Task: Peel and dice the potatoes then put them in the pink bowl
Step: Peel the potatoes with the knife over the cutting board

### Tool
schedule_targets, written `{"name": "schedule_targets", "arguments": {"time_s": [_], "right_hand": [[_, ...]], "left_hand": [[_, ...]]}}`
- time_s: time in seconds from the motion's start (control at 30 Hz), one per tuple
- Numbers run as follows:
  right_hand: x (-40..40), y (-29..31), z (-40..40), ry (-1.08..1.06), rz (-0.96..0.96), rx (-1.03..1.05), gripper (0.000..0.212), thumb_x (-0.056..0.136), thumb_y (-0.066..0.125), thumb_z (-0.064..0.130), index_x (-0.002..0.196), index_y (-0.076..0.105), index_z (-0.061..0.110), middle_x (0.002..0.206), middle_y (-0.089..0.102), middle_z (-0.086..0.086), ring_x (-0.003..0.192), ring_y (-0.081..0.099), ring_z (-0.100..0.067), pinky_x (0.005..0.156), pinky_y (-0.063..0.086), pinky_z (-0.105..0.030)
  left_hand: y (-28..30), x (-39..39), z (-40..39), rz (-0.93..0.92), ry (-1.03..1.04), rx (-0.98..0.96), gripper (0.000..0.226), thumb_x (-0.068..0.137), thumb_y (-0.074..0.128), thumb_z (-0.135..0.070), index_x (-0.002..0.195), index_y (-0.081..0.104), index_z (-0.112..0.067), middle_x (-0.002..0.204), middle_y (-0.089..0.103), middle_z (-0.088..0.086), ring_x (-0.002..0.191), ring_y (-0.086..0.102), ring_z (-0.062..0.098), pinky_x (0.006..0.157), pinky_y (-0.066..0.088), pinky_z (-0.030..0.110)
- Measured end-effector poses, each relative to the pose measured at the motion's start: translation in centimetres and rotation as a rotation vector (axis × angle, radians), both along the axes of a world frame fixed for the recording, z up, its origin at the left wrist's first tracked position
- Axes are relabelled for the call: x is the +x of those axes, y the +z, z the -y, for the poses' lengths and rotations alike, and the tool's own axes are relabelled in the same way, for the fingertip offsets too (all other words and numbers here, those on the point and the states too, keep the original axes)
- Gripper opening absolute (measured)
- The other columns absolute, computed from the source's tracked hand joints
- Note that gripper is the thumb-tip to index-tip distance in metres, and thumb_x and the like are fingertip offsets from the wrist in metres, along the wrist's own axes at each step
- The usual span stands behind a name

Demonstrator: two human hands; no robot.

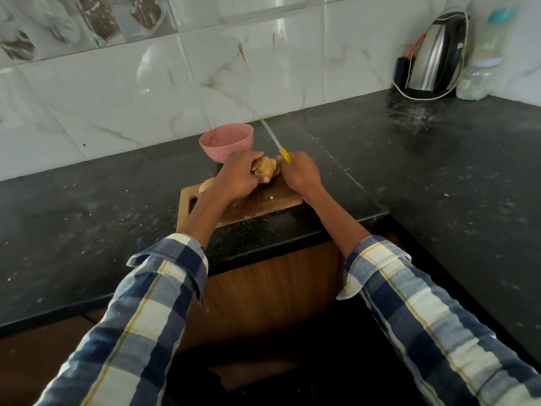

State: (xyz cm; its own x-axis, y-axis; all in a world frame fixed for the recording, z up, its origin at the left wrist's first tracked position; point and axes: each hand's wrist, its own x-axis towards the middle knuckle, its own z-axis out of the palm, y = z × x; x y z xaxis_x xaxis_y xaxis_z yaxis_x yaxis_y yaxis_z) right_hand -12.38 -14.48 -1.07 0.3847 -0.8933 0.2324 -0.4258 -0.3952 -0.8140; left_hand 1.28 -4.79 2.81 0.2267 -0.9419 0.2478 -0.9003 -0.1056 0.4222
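A wooden cutting board [263, 205] lies at the front edge of the black counter. My left hand [238, 177] grips a brown potato [268, 168] over the board's far end. My right hand [300, 174] holds a knife [275, 142] by its yellow handle, the thin blade pointing away toward the wall. A second potato [205, 184] peeks out at the board's far left, mostly hidden by my left wrist. The pink bowl [227, 140] stands just behind the board, near the tiled wall; I see no potato pieces in it.
The black counter [439, 171] runs in an L shape along the tiled wall. A steel electric kettle [436, 51] with its cord and a plastic bottle [483, 60] stand in the far right corner. A wooden cabinet front [272, 288] is below the board.
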Motion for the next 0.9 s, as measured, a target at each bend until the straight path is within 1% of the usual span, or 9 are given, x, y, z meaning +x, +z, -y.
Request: {"name": "schedule_targets", "arguments": {"time_s": [0.07, 0.1, 0.2, 0.33, 0.47, 0.63, 0.73, 0.8, 0.9], "right_hand": [[0.0, 0.0, -0.1, 0.01, -0.006, -0.018, 0.046, 0.108, 0.047, 0.034, 0.065, 0.053, 0.018, 0.067, 0.055, -0.002, 0.065, 0.053, -0.021, 0.06, 0.036, -0.034], [0.1, 0.0, -0.1, 0.016, -0.01, -0.025, 0.047, 0.108, 0.045, 0.034, 0.064, 0.051, 0.018, 0.066, 0.054, -0.002, 0.063, 0.051, -0.019, 0.059, 0.035, -0.034], [0.0, -0.1, -0.1, 0.018, -0.01, -0.03, 0.047, 0.108, 0.047, 0.033, 0.064, 0.052, 0.016, 0.065, 0.053, -0.003, 0.06, 0.049, -0.019, 0.057, 0.034, -0.033], [0.2, -0.2, -0.1, 0.02, 0.004, -0.049, 0.047, 0.105, 0.049, 0.033, 0.061, 0.053, 0.018, 0.063, 0.054, -0.003, 0.06, 0.05, -0.019, 0.057, 0.036, -0.033], [0.0, -0.3, -0.2, 0.009, 0.027, -0.056, 0.046, 0.105, 0.051, 0.035, 0.061, 0.052, 0.02, 0.061, 0.052, 0.001, 0.057, 0.047, -0.016, 0.055, 0.034, -0.033], [0.0, -0.2, -0.4, 0.008, 0.033, -0.056, 0.046, 0.105, 0.051, 0.035, 0.061, 0.052, 0.022, 0.061, 0.052, 0.002, 0.057, 0.047, -0.014, 0.054, 0.033, -0.031], [-0.1, -0.1, -0.6, 0.005, 0.039, -0.056, 0.048, 0.106, 0.051, 0.035, 0.061, 0.051, 0.02, 0.061, 0.052, 0.001, 0.057, 0.048, -0.014, 0.054, 0.033, -0.031], [-0.2, 0.0, -0.7, 0.004, 0.071, -0.069, 0.048, 0.105, 0.052, 0.036, 0.06, 0.048, 0.02, 0.058, 0.048, 0.002, 0.054, 0.044, -0.013, 0.054, 0.032, -0.032], [-0.3, 0.1, -1.0, -0.005, 0.11, -0.081, 0.05, 0.105, 0.052, 0.039, 0.06, 0.044, 0.02, 0.056, 0.042, 0.003, 0.052, 0.039, -0.013, 0.054, 0.029, -0.034]], "left_hand": [[-0.7, 0.2, 0.4, 0.007, 0.032, -0.062, 0.038, 0.09, 0.079, -0.017, 0.127, 0.069, -0.009, 0.118, 0.072, 0.008, 0.112, 0.065, 0.025, 0.092, 0.049, 0.036], [-1.0, 0.3, 0.5, 0.015, 0.045, -0.083, 0.034, 0.092, 0.078, -0.018, 0.124, 0.069, -0.01, 0.114, 0.072, 0.006, 0.108, 0.065, 0.023, 0.087, 0.046, 0.033], [-1.2, 0.2, 0.7, 0.009, 0.039, -0.094, 0.038, 0.092, 0.078, -0.022, 0.127, 0.067, -0.01, 0.114, 0.07, 0.003, 0.104, 0.062, 0.019, 0.084, 0.04, 0.029], [-1.1, 0.2, 0.2, 0.019, 0.002, -0.07, 0.043, 0.086, 0.084, -0.03, 0.118, 0.065, -0.009, 0.101, 0.063, -0.003, 0.098, 0.059, 0.019, 0.078, 0.038, 0.03], [-0.9, 0.2, -0.3, 0.023, 0.008, -0.074, 0.057, 0.084, 0.085, -0.035, 0.131, 0.062, -0.012, 0.122, 0.068, 0.003, 0.113, 0.061, 0.021, 0.093, 0.046, 0.035], [-0.4, 0.2, -1.3, 0.004, 0.024, -0.067, 0.066, 0.084, 0.085, -0.04, 0.14, 0.059, -0.015, 0.134, 0.067, 0.004, 0.122, 0.061, 0.023, 0.103, 0.048, 0.039], [0.0, 0.1, -2.1, -0.035, 0.038, -0.067, 0.071, 0.084, 0.086, -0.037, 0.145, 0.057, -0.015, 0.139, 0.065, 0.007, 0.125, 0.061, 0.023, 0.107, 0.049, 0.043], [0.5, 0.0, -2.6, -0.028, 0.027, -0.093, 0.062, 0.085, 0.085, -0.033, 0.139, 0.062, -0.014, 0.134, 0.068, 0.006, 0.12, 0.064, 0.022, 0.104, 0.052, 0.042], [1.3, 0.2, -3.5, 0.02, -0.008, -0.123, 0.036, 0.088, 0.082, -0.033, 0.12, 0.075, -0.017, 0.12, 0.073, 0.002, 0.11, 0.067, 0.02, 0.1, 0.053, 0.045]]}}
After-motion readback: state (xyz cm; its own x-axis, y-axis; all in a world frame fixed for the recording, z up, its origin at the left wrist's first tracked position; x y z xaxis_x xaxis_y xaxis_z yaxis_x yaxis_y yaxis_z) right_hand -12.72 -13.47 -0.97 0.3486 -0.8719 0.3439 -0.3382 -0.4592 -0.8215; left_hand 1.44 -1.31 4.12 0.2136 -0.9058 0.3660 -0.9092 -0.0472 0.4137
